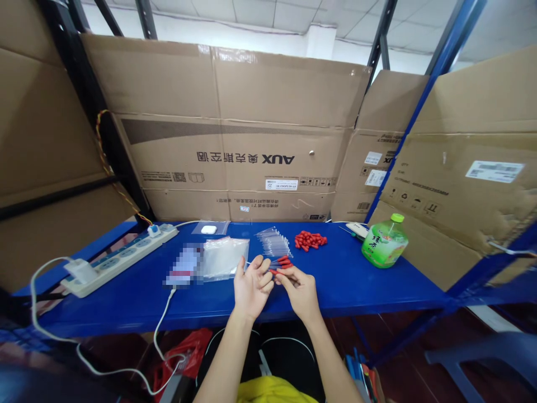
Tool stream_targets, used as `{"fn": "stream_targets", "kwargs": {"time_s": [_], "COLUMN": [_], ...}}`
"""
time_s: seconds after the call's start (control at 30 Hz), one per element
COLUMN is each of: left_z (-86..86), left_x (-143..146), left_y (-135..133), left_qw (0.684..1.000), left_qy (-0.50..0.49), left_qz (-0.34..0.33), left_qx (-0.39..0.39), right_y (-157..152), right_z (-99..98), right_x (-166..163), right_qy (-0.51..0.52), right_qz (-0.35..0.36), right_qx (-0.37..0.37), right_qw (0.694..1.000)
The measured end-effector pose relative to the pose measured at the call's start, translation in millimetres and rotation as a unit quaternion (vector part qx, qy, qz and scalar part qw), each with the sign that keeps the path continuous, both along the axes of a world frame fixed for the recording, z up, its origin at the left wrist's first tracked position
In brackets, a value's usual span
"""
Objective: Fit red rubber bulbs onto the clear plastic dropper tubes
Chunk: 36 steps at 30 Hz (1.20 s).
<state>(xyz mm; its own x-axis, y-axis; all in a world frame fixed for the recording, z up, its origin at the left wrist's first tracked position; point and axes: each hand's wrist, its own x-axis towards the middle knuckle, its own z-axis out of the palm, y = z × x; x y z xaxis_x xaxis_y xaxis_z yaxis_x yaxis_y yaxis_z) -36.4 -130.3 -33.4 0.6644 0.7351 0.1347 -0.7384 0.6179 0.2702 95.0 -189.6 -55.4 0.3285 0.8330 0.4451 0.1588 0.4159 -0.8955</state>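
My left hand [252,286] is closed, palm up, with its fingers curled round a thin clear tube that is mostly hidden by them. Thumb and forefinger of my right hand [301,291] pinch a small red cap [276,272] at the tube's right end, close to my left fingertips. Just beyond my fingers lie a few tubes with red caps [285,261]. Farther back, a bundle of clear thin tubes [274,243] is spread in a row on the blue table [344,285]. To its right sits a pile of loose red caps [310,240].
Clear plastic bags [225,258] and a blurred phone [184,266] on a cable lie at left, near a power strip [121,260]. A white case [208,229] rests behind them. A green bottle [384,242] stands at right. Cardboard walls [251,134] enclose the table.
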Motion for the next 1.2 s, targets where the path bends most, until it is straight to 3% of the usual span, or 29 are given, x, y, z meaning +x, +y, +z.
{"fn": "stream_targets", "kwargs": {"time_s": [0.1,0.2,0.37,0.5,0.67,0.83,1.0,1.2], "left_z": [0.1,2.6,6.3,4.2,-2.2,-12.4,-21.9,-24.6], "left_x": [0.4,-0.5,0.5,8.9,18.4,22.0,23.5,23.9], "left_y": [2.0,5.2,10.4,12.2,10.7,10.1,12.3,14.7], "left_qw": [0.999,0.990,0.936,0.868,0.727,0.634,0.633,0.548], "left_qy": [0.038,0.106,0.242,0.350,0.455,0.522,0.517,0.557], "left_qz": [0.017,0.087,0.231,0.292,0.355,0.343,0.337,0.334], "left_qx": [0.022,0.041,0.108,0.196,0.373,0.456,0.468,0.528], "right_y": [2.5,5.5,13.3,25.9,37.2,39.0,48.6,65.7], "right_z": [1.3,4.8,9.3,6.2,1.1,2.4,7.2,12.6], "right_x": [4.0,20.1,60.3,74.5,73.3,76.1,93.7,106.7], "right_qy": [0.027,0.061,-0.037,-0.146,-0.249,-0.262,-0.284,-0.391], "right_qz": [-0.009,-0.024,-0.076,-0.082,-0.078,-0.067,-0.098,-0.037], "right_qx": [-0.014,-0.032,-0.070,-0.078,-0.093,-0.103,-0.114,-0.165], "right_qw": [0.999,0.997,0.994,0.983,0.961,0.957,0.947,0.905]}}
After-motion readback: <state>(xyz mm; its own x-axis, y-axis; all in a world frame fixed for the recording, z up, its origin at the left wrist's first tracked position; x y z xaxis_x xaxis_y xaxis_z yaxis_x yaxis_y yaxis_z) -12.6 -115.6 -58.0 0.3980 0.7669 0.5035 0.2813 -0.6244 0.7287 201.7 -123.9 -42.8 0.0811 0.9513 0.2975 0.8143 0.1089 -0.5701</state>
